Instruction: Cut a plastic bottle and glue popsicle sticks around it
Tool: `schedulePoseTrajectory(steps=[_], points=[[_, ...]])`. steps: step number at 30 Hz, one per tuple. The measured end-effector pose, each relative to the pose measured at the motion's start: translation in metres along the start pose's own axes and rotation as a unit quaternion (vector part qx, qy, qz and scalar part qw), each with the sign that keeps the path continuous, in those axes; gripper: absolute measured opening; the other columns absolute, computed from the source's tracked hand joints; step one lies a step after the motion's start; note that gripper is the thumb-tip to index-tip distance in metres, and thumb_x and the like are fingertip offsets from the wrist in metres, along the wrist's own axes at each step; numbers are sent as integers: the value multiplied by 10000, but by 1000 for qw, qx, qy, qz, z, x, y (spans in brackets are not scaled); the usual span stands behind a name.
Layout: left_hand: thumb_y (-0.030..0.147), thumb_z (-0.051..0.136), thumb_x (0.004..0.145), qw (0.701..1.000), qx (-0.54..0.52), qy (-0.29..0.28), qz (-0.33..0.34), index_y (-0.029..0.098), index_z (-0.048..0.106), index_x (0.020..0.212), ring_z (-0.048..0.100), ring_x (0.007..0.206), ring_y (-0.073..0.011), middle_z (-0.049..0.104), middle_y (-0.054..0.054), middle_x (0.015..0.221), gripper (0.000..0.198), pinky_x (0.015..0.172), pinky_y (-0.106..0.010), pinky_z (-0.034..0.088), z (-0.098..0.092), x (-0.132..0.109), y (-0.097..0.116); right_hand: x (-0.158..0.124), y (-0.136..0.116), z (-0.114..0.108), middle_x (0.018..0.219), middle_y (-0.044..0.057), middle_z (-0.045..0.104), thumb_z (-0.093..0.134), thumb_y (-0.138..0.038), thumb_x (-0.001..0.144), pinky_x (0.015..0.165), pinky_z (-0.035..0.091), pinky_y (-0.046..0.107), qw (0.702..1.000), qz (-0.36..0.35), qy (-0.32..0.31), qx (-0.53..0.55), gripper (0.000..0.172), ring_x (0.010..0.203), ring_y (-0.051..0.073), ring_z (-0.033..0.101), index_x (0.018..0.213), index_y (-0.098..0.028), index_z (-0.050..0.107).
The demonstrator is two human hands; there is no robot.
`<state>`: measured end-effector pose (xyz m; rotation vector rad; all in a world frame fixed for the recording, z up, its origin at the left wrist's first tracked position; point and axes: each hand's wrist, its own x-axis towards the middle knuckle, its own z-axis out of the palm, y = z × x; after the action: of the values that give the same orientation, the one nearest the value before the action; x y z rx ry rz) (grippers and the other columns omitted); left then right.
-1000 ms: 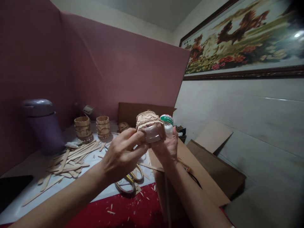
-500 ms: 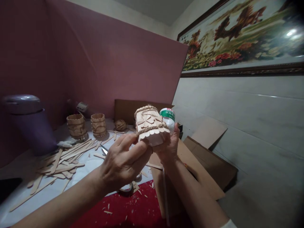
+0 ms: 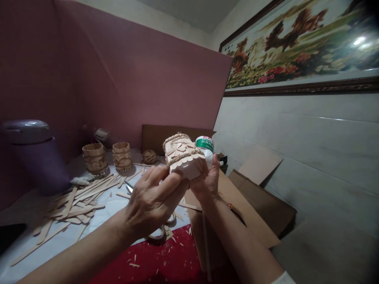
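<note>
Angling L forearm (image 3: pixel 85 245) up fm bottom L & R forearm (image 3: pixel 242 232) up fm bottom R, w/ bit of white cuff (image 3: pixel 283 278) at lower edge. Passing L wrist over red cloth (image 3: pixel 118 268) w/ wood shavings, R wrist over cardbd sheet (image 3: pixel 254 215). Turning L hand (image 3: pixel 155 187) back-up, fingers bent, pinching wooden cup (image 3: pixel 179 150) by scalloped near rim. Turning R hand (image 3: pixel 205 182) thumb-up, curled round clear bottle (image 3: pixel 205 144) w/ green label; can't see most R fingers behind cup, can't tell if touching cup too. Holding cup tilted in mid-air, approx. centre, clear plastic showing past near rim, rope bands round both ends, bottle just beside on R. Having free air under L hand down to white sheet (image 3: pixel 102 221), w/ scissors (image 3: pixel 129 188) partly hidden there. Facing pile of flat sticks (image 3: pixel 84 207) on L, well apart fm cup. Farther back, seeing purple flask (image 3: pixel 37 161) far L, 2 upright decorated cups (image 3: pixel 121 157) behind sticks, then twine ball (image 3: pixel 149 156) in front of brown cardbd strip (image 3: pixel 152 138). Having room fwd & up to pink panel (image 3: pixel 142 83); bounded on R by tiled wall (image 3: pixel 322 146), w/ framed horse picture (image 3: pixel 284 51) up high.
</note>
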<state>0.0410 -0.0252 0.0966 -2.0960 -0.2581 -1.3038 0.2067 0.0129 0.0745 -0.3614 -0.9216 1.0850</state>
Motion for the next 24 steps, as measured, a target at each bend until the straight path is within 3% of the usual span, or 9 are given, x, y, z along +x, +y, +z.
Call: schedulePoseTrajectory(steps=[6,9,13,17,24], points=[[89,600,884,1000,10,-1,-16,191,677,1003,531,731,-190,662,-45,818,174,621,-342,444,0,2,0,1,8,-7,1064,101,741,336,-700,882,1029,461,565,1000,5,-3,-14,622,1126,301,645,1020,-209,692],[70,564,897,999,-2,-7,-37,213,684,1014,509,723,-183,652,-49,837,220,612,-331,439,1,1,-4,1,14,-12,1135,110,723,283,-708,899,1003,469,602,999,10,-46,-24,658,1148,313,635,1069,-220,691],[7,546,870,995,-36,-14,-95,199,681,889,489,736,-180,624,-54,854,235,615,-323,438,1,2,-8,-2,21,-15,1267,106,665,201,-727,902,988,471,611,993,45,-106,-8,703,1162,301,627,1182,-252,636],[18,558,868,984,-89,-9,-154,179,642,844,533,816,-184,626,-61,925,183,685,-341,477,0,4,-11,-5,26,-12,1275,124,651,234,-693,914,1004,465,585,997,35,-74,-9,686,1199,298,602,1249,-217,597],[15,561,871,979,-106,-28,-172,166,620,856,551,872,-197,619,-65,946,162,735,-363,491,4,1,-20,-6,30,-13,1287,117,654,304,-662,920,1077,413,535,991,70,-72,84,616,1186,260,611,1227,-211,589]])
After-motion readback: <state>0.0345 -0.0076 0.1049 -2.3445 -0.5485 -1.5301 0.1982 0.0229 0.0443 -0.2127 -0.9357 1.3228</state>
